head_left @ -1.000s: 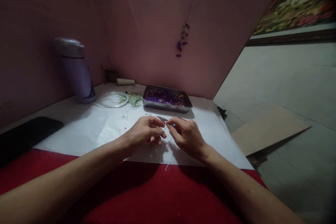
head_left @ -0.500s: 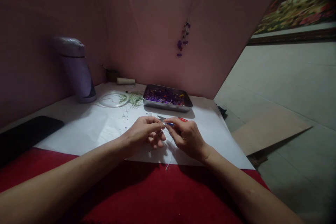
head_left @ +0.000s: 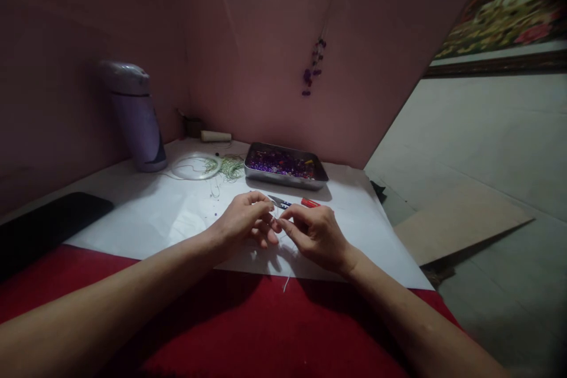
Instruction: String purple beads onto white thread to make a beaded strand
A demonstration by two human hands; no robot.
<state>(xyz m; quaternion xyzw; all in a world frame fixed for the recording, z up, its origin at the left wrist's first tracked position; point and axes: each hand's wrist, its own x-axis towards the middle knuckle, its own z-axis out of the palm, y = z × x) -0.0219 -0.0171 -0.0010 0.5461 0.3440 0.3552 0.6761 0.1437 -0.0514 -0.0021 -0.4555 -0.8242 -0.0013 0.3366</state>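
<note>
My left hand (head_left: 245, 221) pinches a thin white cord (head_left: 286, 282) between thumb and index finger, its other fingers loosely curled. Close beside it, my right hand (head_left: 316, 233) has thumb and index pressed together on the same cord. The cord's loose end hangs below the hands, over the edge of the white paper. Just behind my fingertips lie small thread snips (head_left: 279, 201) with pointed blades and a red lighter-like piece (head_left: 310, 202). Any bead or knot at the fingertips is too small to make out.
A metal tray (head_left: 286, 179) of purple beads stands behind the hands. Left of it are tangled green thread (head_left: 230, 168) and a coil of clear line (head_left: 195, 176). A purple bottle (head_left: 137, 124) and a black flat object (head_left: 57, 215) are at left. Strung beads (head_left: 316, 65) hang on the pink wall.
The right hand's fingertips have moved slightly down and nearer the left fingers, and more of the snips shows behind them. The whole view has shifted a little.
</note>
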